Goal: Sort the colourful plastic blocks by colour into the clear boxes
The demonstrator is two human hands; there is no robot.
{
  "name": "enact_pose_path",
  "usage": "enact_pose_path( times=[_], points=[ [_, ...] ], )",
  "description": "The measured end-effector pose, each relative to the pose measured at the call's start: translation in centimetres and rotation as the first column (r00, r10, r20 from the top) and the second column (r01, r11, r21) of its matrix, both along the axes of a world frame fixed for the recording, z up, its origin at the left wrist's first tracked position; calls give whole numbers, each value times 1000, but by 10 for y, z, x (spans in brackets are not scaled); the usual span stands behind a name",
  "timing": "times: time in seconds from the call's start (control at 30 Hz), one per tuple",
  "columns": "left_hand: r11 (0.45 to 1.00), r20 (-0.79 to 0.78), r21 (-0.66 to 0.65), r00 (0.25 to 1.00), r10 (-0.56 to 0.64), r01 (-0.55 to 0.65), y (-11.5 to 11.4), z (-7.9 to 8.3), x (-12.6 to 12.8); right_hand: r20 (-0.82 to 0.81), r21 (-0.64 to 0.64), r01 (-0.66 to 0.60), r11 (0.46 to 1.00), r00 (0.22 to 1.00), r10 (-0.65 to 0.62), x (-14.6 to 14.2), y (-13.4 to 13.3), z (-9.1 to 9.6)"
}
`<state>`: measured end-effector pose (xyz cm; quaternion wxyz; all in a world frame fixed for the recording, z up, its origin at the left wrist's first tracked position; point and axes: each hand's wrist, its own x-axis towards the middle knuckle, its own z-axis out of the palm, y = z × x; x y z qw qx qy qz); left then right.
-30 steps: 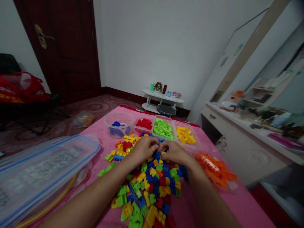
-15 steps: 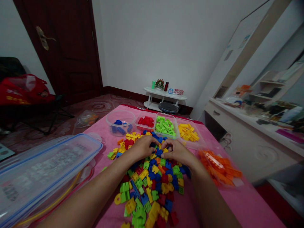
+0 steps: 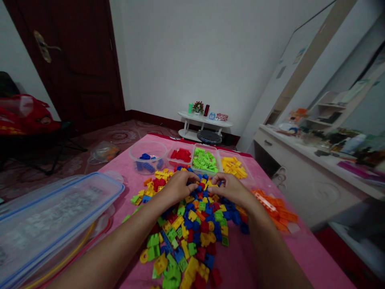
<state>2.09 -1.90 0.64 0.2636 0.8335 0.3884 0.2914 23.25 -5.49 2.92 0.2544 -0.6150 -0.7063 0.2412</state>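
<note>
A heap of mixed red, blue, yellow and green toy bricks (image 3: pixel 192 228) lies on a pink cloth (image 3: pixel 240 265). Both hands rest at the heap's far end, fingertips facing each other. My left hand (image 3: pixel 177 186) has its fingers curled down into the bricks, pinching at a blue brick (image 3: pixel 199 188). My right hand (image 3: pixel 230 188) is curled too, thumb and fingers closed on small bricks that I cannot make out. Behind the hands stand a round tub of blue bricks (image 3: pixel 147 156), a tub of red bricks (image 3: pixel 179 155), a tub of green bricks (image 3: pixel 205 159) and a tub of yellow bricks (image 3: pixel 233 166).
Orange bricks (image 3: pixel 275 210) lie in a clear tray at the right. A big clear box with a blue-edged lid (image 3: pixel 51 216) sits at the left. A white dresser (image 3: pixel 303 176) stands to the right, a small white table (image 3: pixel 206 124) by the far wall, a dark door (image 3: pixel 69 64) at left.
The view shifted slightly. Both hands stayed together at the heap's far end, the fingers working among the bricks; the right hand lifted a little.
</note>
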Motion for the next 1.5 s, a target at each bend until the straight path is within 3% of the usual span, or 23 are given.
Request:
enact_pose_path(
  times=[0.07, 0.13, 0.23, 0.3, 0.47, 0.53, 0.73, 0.9, 1.0, 1.1, 1.3, 1.5],
  points=[
    [1000, -4, 5, 1000, 20, -20, 2, -3, -1, 70, 3, 57, 998, 996, -57, 19, 9, 5],
    [1000, -7, 12, 1000, 22, -22, 4, -5, -1, 169, 103, 182, 978, 966, -198, 39, 19, 13],
    [999, -50, 44, 998, 29, -27, 4, -7, 0, 270, 345, 357, 868, 848, -456, 54, 28, 27],
    [997, -89, 73, 996, 19, -12, 4, -10, 1, 268, 398, 382, 834, 821, -504, 50, 27, 30],
    [985, -158, 164, 987, -29, 55, -2, -14, 4, 242, 159, 206, 966, 940, -240, 10, 14, 9],
    [977, -193, 197, 980, -42, 80, -5, -14, 6, 274, 92, 167, 982, 944, -186, -3, 10, -5],
    [955, -299, 272, 954, -34, 119, -10, -14, 10, 432, 71, 169, 983, 883, -183, -13, 10, -34],
    [964, -283, 260, 959, 25, 52, -3, -16, 9, 364, 14, 162, 987, 918, -156, -8, 2, -16],
    [973, -251, 226, 968, 21, 37, 2, -13, 7, 331, -79, 44, 996, 944, -15, -10, -13, 7],
    [973, -247, 229, 968, 36, 22, 2, -6, 1, 392, -158, -62, 986, 912, 120, -19, -29, 18],
    [986, -373, 158, 922, 102, -45, -4, 9, -11, 559, -147, -64, 987, 818, 136, -37, -37, 13],
    [984, -427, 176, 900, 88, -13, -3, 3, -12, 548, -184, -50, 982, 824, 145, -34, -36, 12]
  ],
)
